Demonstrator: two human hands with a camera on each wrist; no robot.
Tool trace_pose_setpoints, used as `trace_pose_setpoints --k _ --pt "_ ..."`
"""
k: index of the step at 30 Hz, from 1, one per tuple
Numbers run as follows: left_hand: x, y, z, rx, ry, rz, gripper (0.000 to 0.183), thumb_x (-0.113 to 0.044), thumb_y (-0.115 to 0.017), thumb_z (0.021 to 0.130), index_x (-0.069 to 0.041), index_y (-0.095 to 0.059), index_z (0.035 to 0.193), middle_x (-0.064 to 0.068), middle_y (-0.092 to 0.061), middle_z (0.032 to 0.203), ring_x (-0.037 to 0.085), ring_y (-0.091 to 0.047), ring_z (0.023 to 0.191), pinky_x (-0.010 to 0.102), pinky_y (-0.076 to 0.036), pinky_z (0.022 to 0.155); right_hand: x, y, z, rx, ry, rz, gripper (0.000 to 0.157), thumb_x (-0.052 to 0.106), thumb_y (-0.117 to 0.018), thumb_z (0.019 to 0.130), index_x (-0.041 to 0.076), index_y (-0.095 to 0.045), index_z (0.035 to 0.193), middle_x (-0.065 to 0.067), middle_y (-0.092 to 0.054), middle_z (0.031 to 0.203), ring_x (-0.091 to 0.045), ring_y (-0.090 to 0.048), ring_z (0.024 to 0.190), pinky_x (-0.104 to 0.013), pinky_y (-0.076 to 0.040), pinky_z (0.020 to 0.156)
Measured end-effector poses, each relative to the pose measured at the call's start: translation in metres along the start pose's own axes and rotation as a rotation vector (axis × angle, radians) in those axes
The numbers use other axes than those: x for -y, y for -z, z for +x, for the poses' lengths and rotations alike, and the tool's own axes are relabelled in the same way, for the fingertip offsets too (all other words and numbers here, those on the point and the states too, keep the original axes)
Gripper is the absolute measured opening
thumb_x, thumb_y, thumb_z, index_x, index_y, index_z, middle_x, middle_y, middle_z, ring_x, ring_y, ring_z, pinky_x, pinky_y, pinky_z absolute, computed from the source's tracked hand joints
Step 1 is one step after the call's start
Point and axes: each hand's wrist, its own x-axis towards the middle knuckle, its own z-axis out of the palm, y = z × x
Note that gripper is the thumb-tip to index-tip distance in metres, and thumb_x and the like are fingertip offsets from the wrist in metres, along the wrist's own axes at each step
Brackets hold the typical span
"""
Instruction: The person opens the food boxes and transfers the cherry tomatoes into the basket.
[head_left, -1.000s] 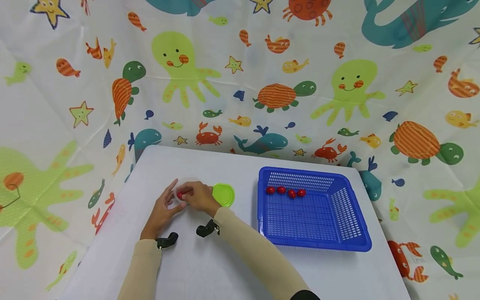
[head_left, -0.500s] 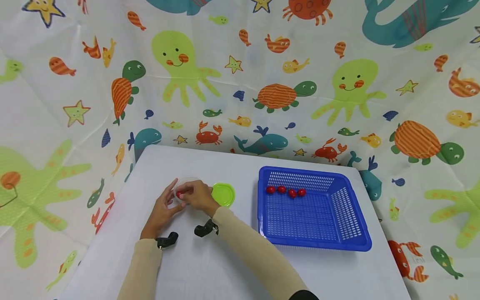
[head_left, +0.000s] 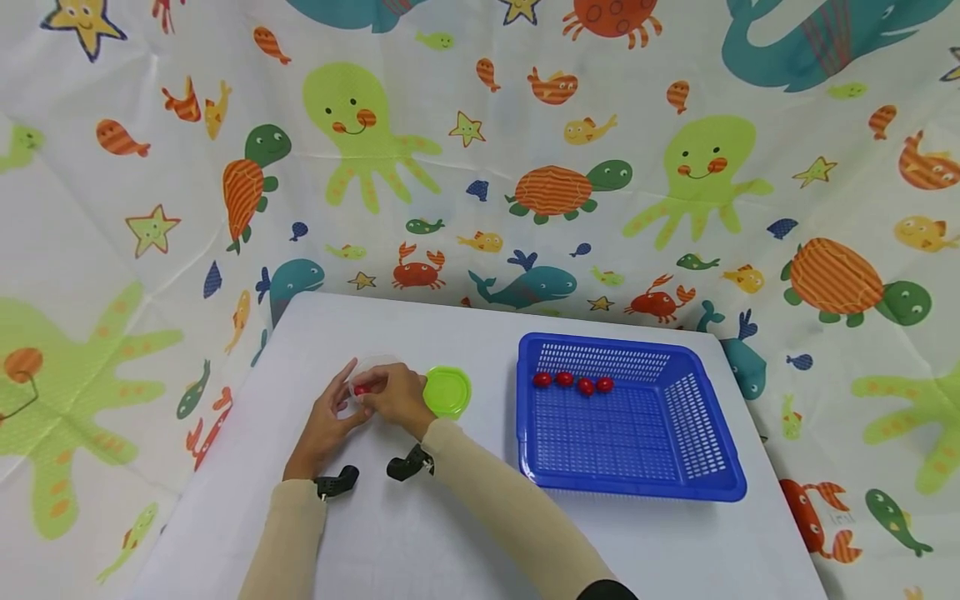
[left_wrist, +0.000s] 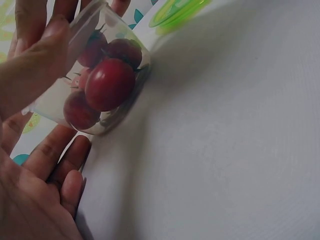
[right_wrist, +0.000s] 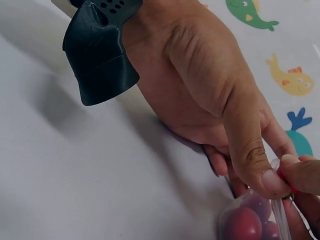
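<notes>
Head view: almost unchanged since half a second ago, left grip (head_left: pixel 324 423) holding a clear container (head_left: pixel 378 362), right grip (head_left: pixel 400 397) pinching a red tomato (head_left: pixel 362 389).

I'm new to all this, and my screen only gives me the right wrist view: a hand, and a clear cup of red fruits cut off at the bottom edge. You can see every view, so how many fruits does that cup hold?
Observer: The left wrist view shows at least four red fruits inside the clear cup.
Visitor: Oh, nice! Is anything lying near the cup?
Observer: Yes, a round green lid lies on the table to the cup's right.
Visitor: And further off to the right?
Observer: There's a blue basket, with four more red fruits in its far left part.
</notes>
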Motion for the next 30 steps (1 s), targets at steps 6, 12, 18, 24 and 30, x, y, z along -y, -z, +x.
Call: trace_pose_setpoints --k 6,12,18,24,30 --pt "0.000 -0.001 -0.001 -0.004 -0.008 -0.002 0.097 -0.027 -0.081 0.096 -0.041 -0.020 0.170 0.014 -0.032 0.175 0.042 -0.027 0.162 0.071 -0.026 0.127 -0.005 0.003 -0.002 0.000 0.025 0.083 0.026 0.014 -0.087 0.089 0.030 -0.084 0.110 0.018 -0.078 0.091 0.005 -0.064 0.086 -0.044 -0.038 0.112" --pt "-0.001 -0.001 -0.001 0.001 0.000 -0.022 0.096 -0.027 -0.081 0.096 -0.039 -0.020 0.170 0.013 -0.031 0.175 0.040 -0.027 0.163 0.070 -0.024 0.128 -0.004 0.010 -0.006 -0.011 0.008 0.214 0.024 0.011 -0.085 0.090 0.026 -0.085 0.109 0.015 -0.079 0.101 -0.001 -0.068 0.087 -0.024 -0.063 0.078" --pt "-0.002 -0.002 0.000 0.000 0.019 -0.013 0.096 -0.030 -0.080 0.097 -0.040 -0.018 0.171 0.010 -0.024 0.178 0.042 -0.025 0.163 0.070 -0.023 0.129 0.001 0.023 -0.009 -0.078 -0.032 0.223 0.023 0.016 -0.083 0.093 0.030 -0.084 0.111 0.015 -0.078 0.108 -0.004 -0.069 0.095 -0.023 -0.064 0.087" --pt "-0.002 -0.002 0.002 0.004 0.041 0.009 0.097 -0.036 -0.079 0.097 -0.044 -0.016 0.170 0.009 -0.031 0.176 0.040 -0.023 0.164 0.069 -0.022 0.130 0.007 0.043 -0.016 -0.109 -0.034 0.264 0.024 0.017 -0.082 0.094 0.031 -0.083 0.113 0.014 -0.078 0.113 -0.007 -0.071 0.101 -0.027 -0.065 0.086" --pt "0.000 -0.001 0.004 0.005 0.065 -0.029 0.098 -0.032 -0.077 0.099 -0.037 -0.012 0.172 0.011 -0.032 0.175 0.041 -0.021 0.165 0.069 -0.020 0.130 0.015 0.064 -0.023 -0.102 -0.013 0.303 0.025 0.017 -0.081 0.096 0.032 -0.083 0.114 0.017 -0.078 0.112 -0.006 -0.070 0.103 -0.029 -0.065 0.088"
